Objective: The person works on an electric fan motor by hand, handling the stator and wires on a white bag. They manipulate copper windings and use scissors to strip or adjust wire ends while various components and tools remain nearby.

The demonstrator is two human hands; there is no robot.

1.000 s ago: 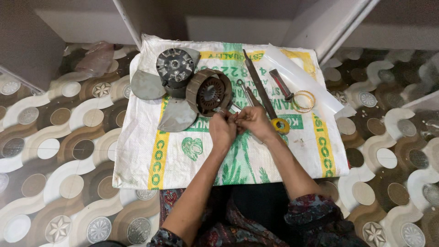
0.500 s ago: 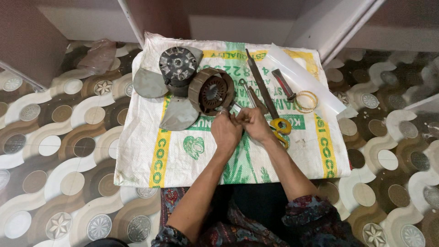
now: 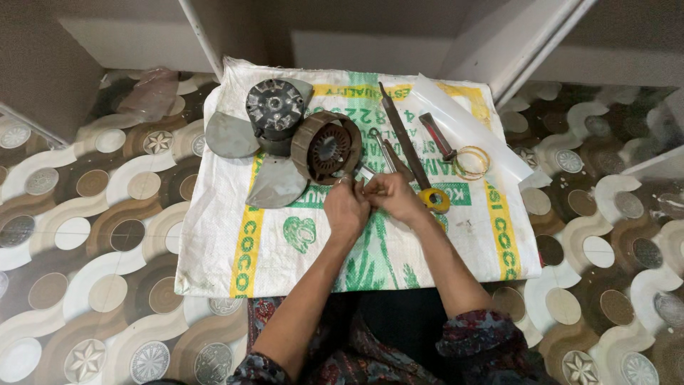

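From above, both hands meet over a white woven sack [image 3: 285,249] spread on the patterned floor. The left hand [image 3: 347,208] and right hand [image 3: 393,197] press together, pinching a small metal part [image 3: 363,173] too small to identify. It sits just beside the round motor stator [image 3: 326,147]. A grey fan blade [image 3: 274,128], pliers [image 3: 410,153] and yellow rings [image 3: 472,162] lie nearby.

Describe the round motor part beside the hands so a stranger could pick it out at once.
Start at the white woven sack spread on the patterned floor. Near its middle, just ahead of the left hand, sits a brown ring-shaped motor stator. Unlike the grey fan blades beside it, it is a hollow, ribbed drum tipped on edge.
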